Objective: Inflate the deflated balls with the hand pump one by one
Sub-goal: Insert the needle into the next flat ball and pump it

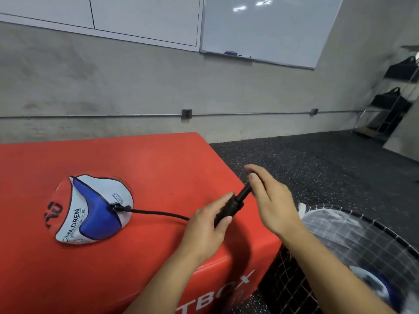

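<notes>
Red padded box [140, 168] serves as the surface; its right edge drops to the speckled floor. A net bag [353, 241] hangs just beside that edge, another ball [374, 288] showing blurred inside it.

Deflated ball [90, 209] lies caved in on the surface, left of the hands, red, white and blue panels folded inward. Black hose [158, 213] runs from its valve across to the hand pump [229, 207].

Left hand [208, 225] holds the pump barrel, fingers curled round it. Right hand [267, 200] is at the extended handle, fingers wrapped over its end; the handle tip is hidden, so how firm the hold is cannot be told.

Risks, as judged:
- Ball is unheld. A hard stroke or a tug on the hose likely drags it or pulls the needle from the valve.
- Pump sits near the box corner; a slipping stroke could send it off the edge.
- An angled push may bend the thin rod.
</notes>
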The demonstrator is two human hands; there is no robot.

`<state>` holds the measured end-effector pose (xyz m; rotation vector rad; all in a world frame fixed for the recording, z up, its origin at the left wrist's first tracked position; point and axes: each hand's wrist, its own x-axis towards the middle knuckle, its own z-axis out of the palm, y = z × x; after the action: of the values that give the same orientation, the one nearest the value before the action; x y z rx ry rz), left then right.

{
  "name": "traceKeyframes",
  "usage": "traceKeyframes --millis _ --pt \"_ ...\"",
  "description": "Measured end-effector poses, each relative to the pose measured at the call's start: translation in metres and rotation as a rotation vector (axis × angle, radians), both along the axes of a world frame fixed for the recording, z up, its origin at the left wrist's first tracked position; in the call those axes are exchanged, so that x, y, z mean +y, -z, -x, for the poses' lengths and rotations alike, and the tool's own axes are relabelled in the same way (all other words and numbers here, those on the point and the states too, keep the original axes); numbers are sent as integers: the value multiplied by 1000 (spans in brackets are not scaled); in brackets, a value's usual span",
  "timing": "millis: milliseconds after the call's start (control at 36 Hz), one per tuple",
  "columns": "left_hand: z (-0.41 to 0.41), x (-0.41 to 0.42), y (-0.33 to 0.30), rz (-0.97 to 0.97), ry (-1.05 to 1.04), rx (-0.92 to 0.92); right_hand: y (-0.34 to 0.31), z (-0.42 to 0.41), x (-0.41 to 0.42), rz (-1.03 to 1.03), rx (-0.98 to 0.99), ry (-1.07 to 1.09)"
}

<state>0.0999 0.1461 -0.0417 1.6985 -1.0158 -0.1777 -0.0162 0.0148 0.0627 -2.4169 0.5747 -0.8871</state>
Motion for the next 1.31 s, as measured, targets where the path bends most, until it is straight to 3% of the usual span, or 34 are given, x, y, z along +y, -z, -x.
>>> traceKeyframes --millis 222,389,917,1167,1306 --pt "10 1 -8 -99 29 -120 -25 22 -35 -132 -337 109" --pt "8 2 -8 -115 13 -143 -29 17 -27 -159 -380 127" --pt "-2 -1 0 -40 -39 30 25 -15 5 -28 199 -60" --pt "3 7 -7 -8 -33 28 13 -7 16 38 73 -49" --pt "9 4 -8 -53 6 -21 -19 10 -12 -30 -214 77"
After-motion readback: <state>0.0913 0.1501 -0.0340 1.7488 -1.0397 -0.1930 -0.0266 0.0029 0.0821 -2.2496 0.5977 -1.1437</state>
